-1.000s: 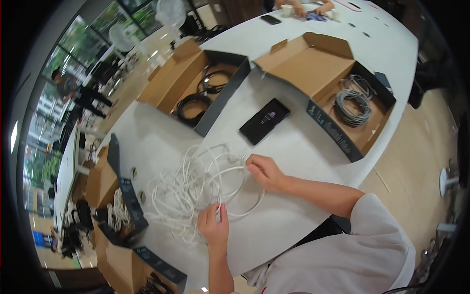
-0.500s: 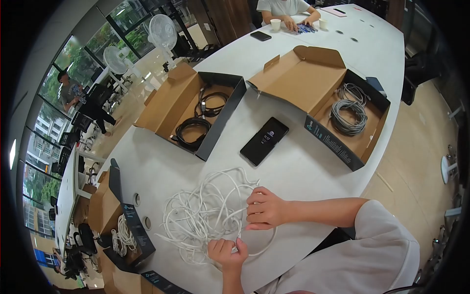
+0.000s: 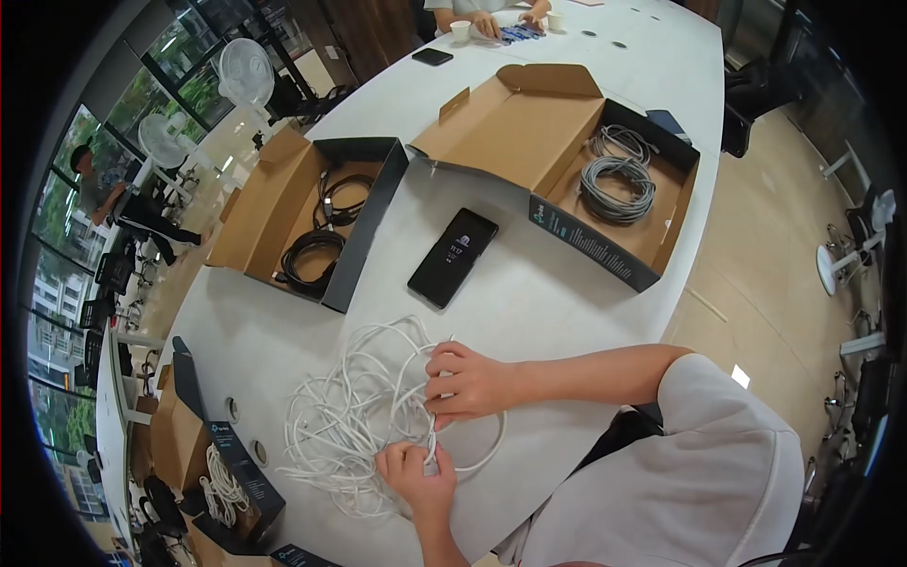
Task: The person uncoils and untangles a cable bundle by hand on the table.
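A loose tangle of white cable (image 3: 345, 425) lies on the white table (image 3: 539, 331). My right hand (image 3: 465, 382) is closed on a strand at the tangle's right side, with a short cable end showing above its fingers. Just below and to the left, my left hand (image 3: 418, 474) pinches the same cable bundle. The two hands are close together, with a short stretch of cable between them. A loop of cable curves out to the right of them. Beyond the tangle lies a black phone (image 3: 453, 258) with its screen lit.
Open boxes hold black cables (image 3: 316, 257), grey cables (image 3: 617, 187) and white cables (image 3: 224, 487). At the far end, a person's hands (image 3: 510, 25) touch small blue items between paper cups. Another person (image 3: 123, 203) is at the left, near standing fans (image 3: 246, 73).
The view has shifted, so the boxes and phone appear further left. My hands have come closer together on the cable, the right one now just above the left.
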Demonstrator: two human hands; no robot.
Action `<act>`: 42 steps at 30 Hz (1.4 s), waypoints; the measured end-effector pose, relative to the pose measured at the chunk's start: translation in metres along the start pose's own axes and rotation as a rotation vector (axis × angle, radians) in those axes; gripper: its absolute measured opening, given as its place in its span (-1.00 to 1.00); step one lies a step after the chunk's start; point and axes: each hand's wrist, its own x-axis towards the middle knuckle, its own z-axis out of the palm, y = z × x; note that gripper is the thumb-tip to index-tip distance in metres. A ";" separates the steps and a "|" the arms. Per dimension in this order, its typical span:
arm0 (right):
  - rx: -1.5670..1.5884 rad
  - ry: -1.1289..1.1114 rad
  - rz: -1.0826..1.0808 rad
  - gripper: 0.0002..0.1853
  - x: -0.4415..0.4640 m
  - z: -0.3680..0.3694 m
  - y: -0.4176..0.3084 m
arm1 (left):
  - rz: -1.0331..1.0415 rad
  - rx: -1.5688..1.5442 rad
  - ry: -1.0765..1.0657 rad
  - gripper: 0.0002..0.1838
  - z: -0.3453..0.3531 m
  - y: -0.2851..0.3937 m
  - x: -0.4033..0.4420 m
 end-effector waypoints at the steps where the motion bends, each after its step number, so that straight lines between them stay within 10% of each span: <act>1: -0.012 0.014 -0.016 -0.70 0.000 0.001 0.001 | 0.004 0.011 0.010 -0.73 0.001 -0.003 0.001; 16: -0.102 0.067 0.275 -0.80 0.005 -0.017 0.014 | 0.162 -0.063 0.001 -0.62 -0.003 -0.004 -0.001; 42: 0.078 0.226 0.161 -0.85 0.003 -0.014 -0.006 | 0.182 -0.071 0.047 -0.71 0.002 -0.012 -0.005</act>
